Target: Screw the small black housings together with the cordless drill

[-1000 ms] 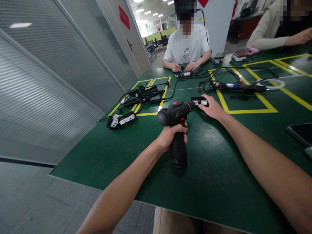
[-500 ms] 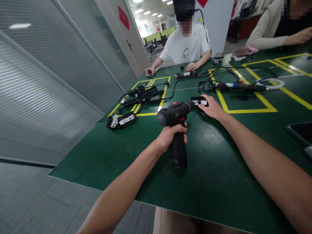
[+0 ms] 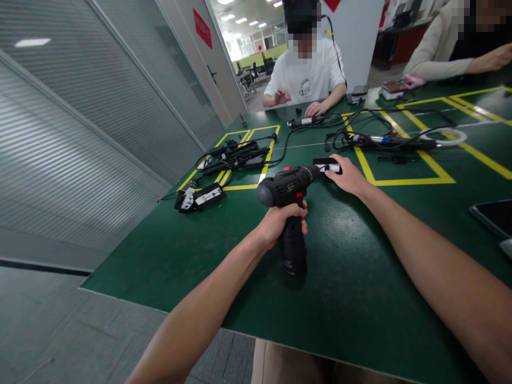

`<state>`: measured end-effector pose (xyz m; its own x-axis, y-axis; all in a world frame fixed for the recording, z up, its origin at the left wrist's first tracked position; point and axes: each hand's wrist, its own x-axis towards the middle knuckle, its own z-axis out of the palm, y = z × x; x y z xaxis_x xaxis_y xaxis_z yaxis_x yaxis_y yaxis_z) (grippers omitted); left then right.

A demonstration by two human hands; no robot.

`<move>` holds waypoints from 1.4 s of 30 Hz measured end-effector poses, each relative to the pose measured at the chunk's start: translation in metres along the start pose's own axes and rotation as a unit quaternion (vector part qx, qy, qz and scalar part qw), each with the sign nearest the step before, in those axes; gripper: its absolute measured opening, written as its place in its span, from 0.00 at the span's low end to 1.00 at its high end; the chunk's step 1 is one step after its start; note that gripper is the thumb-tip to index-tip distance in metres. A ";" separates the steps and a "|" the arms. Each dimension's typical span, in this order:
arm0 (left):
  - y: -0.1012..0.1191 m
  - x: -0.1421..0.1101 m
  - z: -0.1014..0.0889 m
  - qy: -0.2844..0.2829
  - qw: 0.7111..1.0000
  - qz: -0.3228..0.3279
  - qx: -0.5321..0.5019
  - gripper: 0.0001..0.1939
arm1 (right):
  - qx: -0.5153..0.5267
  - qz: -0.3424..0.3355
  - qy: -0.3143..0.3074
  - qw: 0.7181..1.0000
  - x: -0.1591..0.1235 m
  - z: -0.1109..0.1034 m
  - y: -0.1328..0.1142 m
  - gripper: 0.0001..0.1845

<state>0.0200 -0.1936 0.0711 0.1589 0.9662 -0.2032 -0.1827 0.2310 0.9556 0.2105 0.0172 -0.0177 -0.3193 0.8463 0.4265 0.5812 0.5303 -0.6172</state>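
My left hand point(image 3: 282, 224) is wrapped round the grip of a black cordless drill point(image 3: 288, 186) with red switches. The drill's battery base points down toward the green table point(image 3: 192, 250), and its chuck points forward and to the right. At the chuck's tip is a small black box with a white face point(image 3: 328, 162). My right hand point(image 3: 347, 175) grips this box by its right side, thumb in front and fingers on top. Whether the drill's bit touches the box, I cannot tell.
Left of the drill lie an opened black case with white inserts point(image 3: 208, 196) and a heap of black cabled tools point(image 3: 236, 156). More cabled tools point(image 3: 384, 141) lie at the back right. A dark tablet-like device point(image 3: 496, 217) sits at right. Two people point(image 3: 306, 74) are across the table.
Both my hands, the drill and the box look the same. The person opposite has lifted one hand off a small dark object, which now stands on the table's far left edge.
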 end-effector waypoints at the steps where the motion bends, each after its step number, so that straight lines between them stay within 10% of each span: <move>1: 0.000 0.000 0.000 0.000 1.000 0.000 0.000 0.11 | 0.000 -0.001 0.000 1.000 0.000 0.000 0.000 0.29; 42: 0.001 0.000 0.001 0.007 1.000 -0.002 -0.004 0.11 | 0.001 0.005 -0.008 1.000 0.001 -0.001 -0.001 0.29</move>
<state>0.0207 -0.1936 0.0720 0.1469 0.9666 -0.2099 -0.1897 0.2358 0.9531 0.2102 0.0174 -0.0165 -0.3254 0.8523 0.4095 0.5823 0.5218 -0.6234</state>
